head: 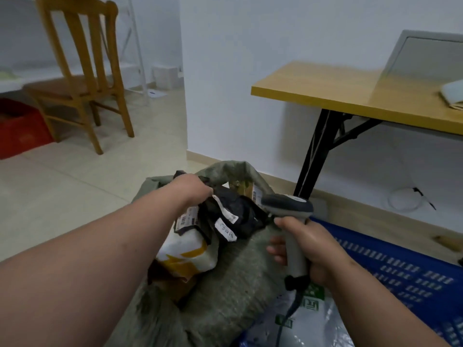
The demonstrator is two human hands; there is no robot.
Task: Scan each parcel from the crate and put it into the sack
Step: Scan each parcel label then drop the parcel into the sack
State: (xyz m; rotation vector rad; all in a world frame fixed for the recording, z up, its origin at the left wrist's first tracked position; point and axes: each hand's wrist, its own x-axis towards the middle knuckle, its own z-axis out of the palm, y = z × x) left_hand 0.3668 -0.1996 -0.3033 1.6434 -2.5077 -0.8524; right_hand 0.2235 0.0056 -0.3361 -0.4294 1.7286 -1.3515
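Left hand (193, 187): reaching into the mouth of the sack (225, 266), fingers curled on the top edge of a black parcel (233, 209). Right hand (305, 249): wrapped round the grip of the scanner (288, 204), scanner head pointing toward the black parcel, just right of the left hand.

Below the left wrist: a white and yellow parcel (188, 249), lying in the sack opening. Beneath the right forearm: a pale plastic parcel (308, 319), resting in the blue crate (400, 271), not yet moved.

Likely faults from this position:
- Parcel sliding out. Cause: sack mouth slack and tilted toward the body, parcels heaped at the rim, not pushed deep.
- Sack edge folding shut. Cause: no hand holding the rim open once the left hand withdraws.
- Cable snag. Cause: scanner cord trailing across the pale parcel below the right hand.
- Missed scan. Cause: labels on the black parcel creased and angled away from the scanner head.
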